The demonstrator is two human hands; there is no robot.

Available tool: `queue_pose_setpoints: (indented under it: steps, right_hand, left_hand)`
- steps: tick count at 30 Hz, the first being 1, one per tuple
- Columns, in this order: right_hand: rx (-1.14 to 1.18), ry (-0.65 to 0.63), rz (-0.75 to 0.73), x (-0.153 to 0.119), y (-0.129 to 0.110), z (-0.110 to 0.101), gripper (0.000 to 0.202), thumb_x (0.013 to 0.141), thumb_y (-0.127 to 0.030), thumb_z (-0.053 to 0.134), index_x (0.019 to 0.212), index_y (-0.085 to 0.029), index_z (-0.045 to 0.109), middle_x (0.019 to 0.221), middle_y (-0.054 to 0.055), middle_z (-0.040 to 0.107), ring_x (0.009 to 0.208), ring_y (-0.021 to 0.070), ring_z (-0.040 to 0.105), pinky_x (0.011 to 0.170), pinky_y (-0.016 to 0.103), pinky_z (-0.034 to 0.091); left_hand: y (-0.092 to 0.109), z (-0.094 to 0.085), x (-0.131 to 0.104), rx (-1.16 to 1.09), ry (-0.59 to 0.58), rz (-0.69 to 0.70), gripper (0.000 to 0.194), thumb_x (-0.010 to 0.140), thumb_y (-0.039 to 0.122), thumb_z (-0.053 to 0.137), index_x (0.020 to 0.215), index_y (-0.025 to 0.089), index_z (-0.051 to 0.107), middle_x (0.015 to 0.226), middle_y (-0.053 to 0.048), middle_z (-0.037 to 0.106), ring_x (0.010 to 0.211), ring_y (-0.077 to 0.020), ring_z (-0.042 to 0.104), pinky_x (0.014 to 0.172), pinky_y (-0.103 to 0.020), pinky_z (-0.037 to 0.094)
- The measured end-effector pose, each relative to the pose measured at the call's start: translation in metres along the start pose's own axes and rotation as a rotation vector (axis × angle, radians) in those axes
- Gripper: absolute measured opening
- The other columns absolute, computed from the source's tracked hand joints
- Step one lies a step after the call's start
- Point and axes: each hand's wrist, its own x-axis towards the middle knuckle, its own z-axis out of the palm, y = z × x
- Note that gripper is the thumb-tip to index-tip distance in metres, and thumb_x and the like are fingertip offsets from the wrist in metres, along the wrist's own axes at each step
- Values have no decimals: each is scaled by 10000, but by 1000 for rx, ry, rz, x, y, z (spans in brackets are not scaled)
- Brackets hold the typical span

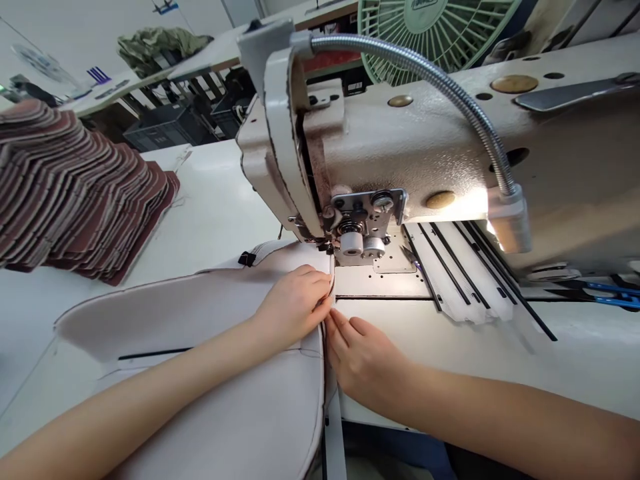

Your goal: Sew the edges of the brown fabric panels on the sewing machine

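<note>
A large pale fabric cover with dark seam lines spreads over the table, its right edge running under the head of a sewing machine. My left hand lies on the cover close to the needle area, fingers pinched on its edge. Just below and to the right, my right hand also pinches that edge, fingertips almost meeting the left thumb. Beneath the right hand, a light strip with a black line hangs down beside the cover. The machine's foot and needle are partly hidden.
A tall stack of maroon-edged fabric pieces stands at left. White strips with black rods lie right of the needle, near blue-handled scissors. A jointed metal lamp hangs over them. Behind are a green fan and grey crates.
</note>
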Motion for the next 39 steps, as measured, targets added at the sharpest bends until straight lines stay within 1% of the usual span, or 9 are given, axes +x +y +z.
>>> queue_pose_setpoints:
  steps: [10, 14, 17, 24, 28, 32, 34, 36, 39]
  right_hand:
    - [-22, 12, 34, 4, 11, 8, 318, 820, -6, 410, 943, 14, 703, 1018, 262, 695, 935, 304, 679, 561, 331, 468]
    - [41, -65, 33, 4, 10, 3, 297, 869, -33, 406, 947, -11, 692, 992, 243, 705, 931, 302, 675, 598, 354, 476]
    - [63, -84, 23, 4, 13, 0, 303, 886, -49, 400, 1007, 23, 669, 1062, 253, 686, 1013, 326, 653, 668, 375, 480]
    - [55, -219, 63, 3, 7, -3, 399, 924, -133, 371, 1222, 48, 565, 1167, 274, 637, 1032, 330, 640, 722, 410, 450]
    - [74, -159, 24, -3, -9, -11, 357, 873, -110, 414, 1101, -1, 666, 1110, 273, 662, 977, 369, 631, 656, 419, 408]
    - [183, -32, -17, -9, -24, -22, 318, 824, -75, 425, 918, -68, 729, 943, 206, 714, 785, 292, 637, 629, 397, 395]
    - [209, -2, -13, -11, -29, -26, 305, 805, -66, 431, 878, -70, 727, 902, 195, 718, 731, 267, 631, 621, 390, 402]
    - [211, 15, -11, -12, -32, -27, 292, 795, -67, 438, 869, -56, 721, 890, 201, 719, 709, 261, 632, 633, 397, 416]
    - [176, 58, -13, -13, -34, -26, 306, 796, -72, 437, 911, -23, 716, 902, 212, 721, 763, 294, 656, 701, 426, 433]
  left_hand:
    - [-6, -2, 15, 108, -19, -63, 201, 911, 212, 457, 772, 171, 596, 1058, -84, 699, 1005, -256, 618, 858, -406, 498]
    - [15, -8, -18, 134, -58, 8, 261, 945, 286, 382, 1052, 151, 577, 1225, -134, 630, 1113, -292, 578, 896, -454, 478]
    - [33, -20, -52, 60, -41, 65, 232, 911, 379, 464, 1049, 204, 530, 1264, -106, 592, 1155, -289, 547, 946, -438, 455]
    - [44, -43, -73, -56, -273, -65, 457, 787, 291, 571, 1218, 263, 423, 750, 18, 578, 676, -180, 590, 601, -275, 508]
    - [46, -35, -70, -19, -244, -73, 732, 760, 168, 438, 1454, 207, 209, 720, 28, 557, 606, -154, 566, 562, -244, 484]
    - [55, -17, -74, 49, -176, -133, 347, 722, 134, 447, 1051, 185, 547, 695, 2, 550, 618, -186, 560, 529, -278, 455]
    - [59, -9, -77, 85, -169, -142, 126, 731, 113, 445, 764, 207, 524, 653, -1, 535, 609, -192, 540, 527, -296, 448]
    - [62, -4, -79, 84, -163, -144, 144, 755, 103, 442, 681, 211, 501, 667, -13, 551, 638, -194, 536, 558, -305, 468]
    - [60, 2, -81, -10, -76, -139, 162, 762, 91, 445, 729, 208, 553, 984, -69, 641, 909, -222, 581, 761, -346, 520]
